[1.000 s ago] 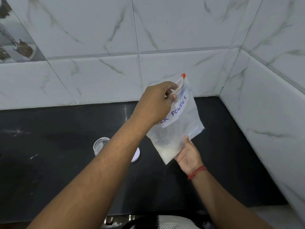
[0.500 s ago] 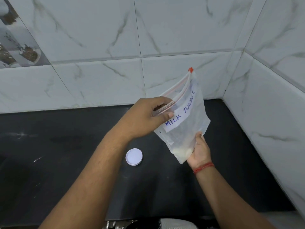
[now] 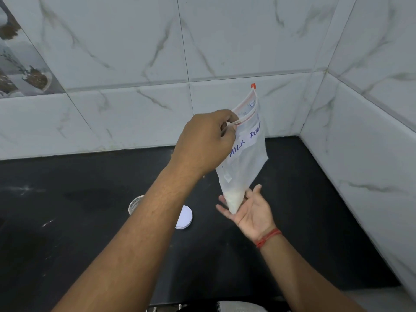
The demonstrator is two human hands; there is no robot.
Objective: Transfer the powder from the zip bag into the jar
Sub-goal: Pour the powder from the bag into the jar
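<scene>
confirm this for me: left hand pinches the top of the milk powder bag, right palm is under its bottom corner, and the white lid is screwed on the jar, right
Not quite. The head view shows the white lid lying flat on the black counter beside the jar, whose mouth is open. The rest holds: the left hand pinches the top of the zip bag, and the right hand is under its bottom corner.

Soft, even, cool light; the tiles (image 3: 225,41) glare faintly, the counter (image 3: 78,233) stays dark. Grout lines bow toward the edges (wide-angle lens); focus slightly soft.
</scene>
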